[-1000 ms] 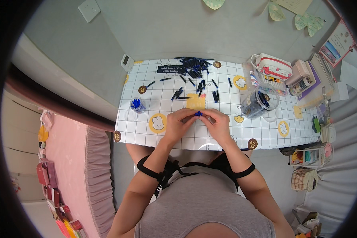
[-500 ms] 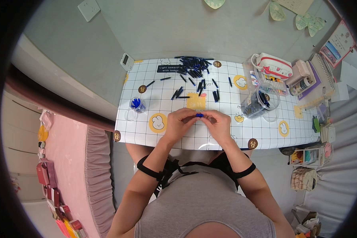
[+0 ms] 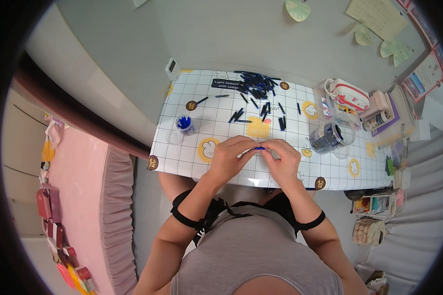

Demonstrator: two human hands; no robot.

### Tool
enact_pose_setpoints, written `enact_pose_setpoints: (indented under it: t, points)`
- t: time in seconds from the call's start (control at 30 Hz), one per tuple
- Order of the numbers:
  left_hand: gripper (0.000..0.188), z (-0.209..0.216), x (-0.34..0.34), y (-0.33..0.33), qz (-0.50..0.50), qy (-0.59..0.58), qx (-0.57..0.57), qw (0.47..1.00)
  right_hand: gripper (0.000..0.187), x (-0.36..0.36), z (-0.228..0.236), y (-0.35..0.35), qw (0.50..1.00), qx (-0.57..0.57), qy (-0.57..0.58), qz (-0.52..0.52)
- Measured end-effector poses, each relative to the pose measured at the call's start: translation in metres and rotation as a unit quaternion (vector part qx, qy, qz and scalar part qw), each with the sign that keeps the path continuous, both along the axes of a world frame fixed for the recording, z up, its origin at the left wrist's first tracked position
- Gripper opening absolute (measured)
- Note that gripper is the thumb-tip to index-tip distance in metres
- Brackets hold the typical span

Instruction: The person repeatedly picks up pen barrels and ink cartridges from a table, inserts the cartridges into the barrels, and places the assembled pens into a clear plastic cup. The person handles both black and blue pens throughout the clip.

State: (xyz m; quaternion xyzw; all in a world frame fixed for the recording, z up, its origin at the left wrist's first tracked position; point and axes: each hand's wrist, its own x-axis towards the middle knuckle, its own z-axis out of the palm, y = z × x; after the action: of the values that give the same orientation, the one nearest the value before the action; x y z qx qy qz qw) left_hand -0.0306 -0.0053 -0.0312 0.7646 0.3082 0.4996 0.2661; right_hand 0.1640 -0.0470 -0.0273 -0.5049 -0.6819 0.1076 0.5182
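Observation:
Over the table's near part, my left hand (image 3: pixel 229 158) and my right hand (image 3: pixel 284 160) meet at the fingertips. Both are closed in a pinch around a short row of small blue ink cartridges (image 3: pixel 259 148); fingers partly cover them, so I cannot tell how many. Beyond my hands, dark ink cartridges (image 3: pixel 257 84) lie heaped at the table's back, with several loose ones (image 3: pixel 265 111) scattered nearer. To the left stands a small clear cup (image 3: pixel 186 129) with bright blue cartridges upright in it.
A clear round lid (image 3: pixel 174 137) lies beside the cup. On the right, a large clear jar (image 3: pixel 325 139) lies tilted with dark cartridges inside. Behind it are a white-and-red pencil case (image 3: pixel 348 95) and notebooks (image 3: pixel 390 115). A small white clock (image 3: pixel 173 69) stands at the back left corner.
The whole view has shifted, so the table appears further right. My hands stay joined at the fingertips on the blue cartridges, which now appear as a flatter row.

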Motion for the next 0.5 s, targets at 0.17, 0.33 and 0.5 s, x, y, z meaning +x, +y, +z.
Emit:
enact_pose_setpoints:
  t: [0.17, 0.33, 0.5]
  points:
    - [0.029, 0.023, -0.052, 0.001, 0.058, -0.032, 0.024, 0.997, 0.019, -0.049, 0.039, 0.014, 0.997, -0.053, -0.008, 0.063]
    - [0.033, 0.030, -0.101, 0.012, 0.164, -0.036, 0.035, 0.985, 0.023, -0.107, 0.043, 0.056, 0.986, -0.067, 0.046, 0.148]
    - [0.026, 0.024, -0.135, 0.038, 0.216, -0.024, 0.011, 0.976, 0.023, -0.145, 0.028, 0.102, 0.979, -0.065, 0.045, 0.189]
